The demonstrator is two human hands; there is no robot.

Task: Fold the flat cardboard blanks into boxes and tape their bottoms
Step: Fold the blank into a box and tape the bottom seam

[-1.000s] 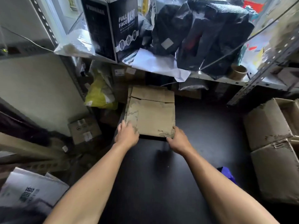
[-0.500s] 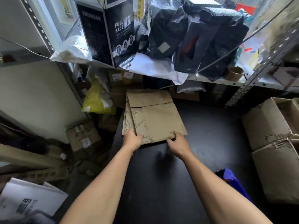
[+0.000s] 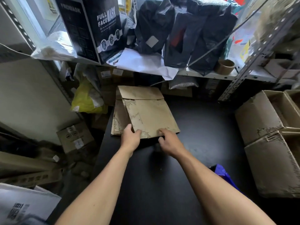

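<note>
A stack of flat brown cardboard blanks (image 3: 117,120) lies at the far left of the black table (image 3: 203,127). The top blank (image 3: 149,114) is lifted off the stack and skewed to the right. My left hand (image 3: 130,138) grips its near left corner, thumb on top. My right hand (image 3: 168,140) pinches the near edge further right, fingers curled round it. A brown tape roll (image 3: 224,66) sits on the shelf above, at the right.
Open, worn cardboard boxes (image 3: 267,127) stand at the table's right side. A blue bag (image 3: 223,173) lies beside my right forearm. The shelf above holds black bags (image 3: 186,33) and a black "FULL FACE MASK" box (image 3: 95,28). A yellow bag (image 3: 87,99) and small boxes sit left.
Both hands took hold of the top blank's near edge and pulled it toward me and to the right, off the stack. The blanks underneath now show at the left.
</note>
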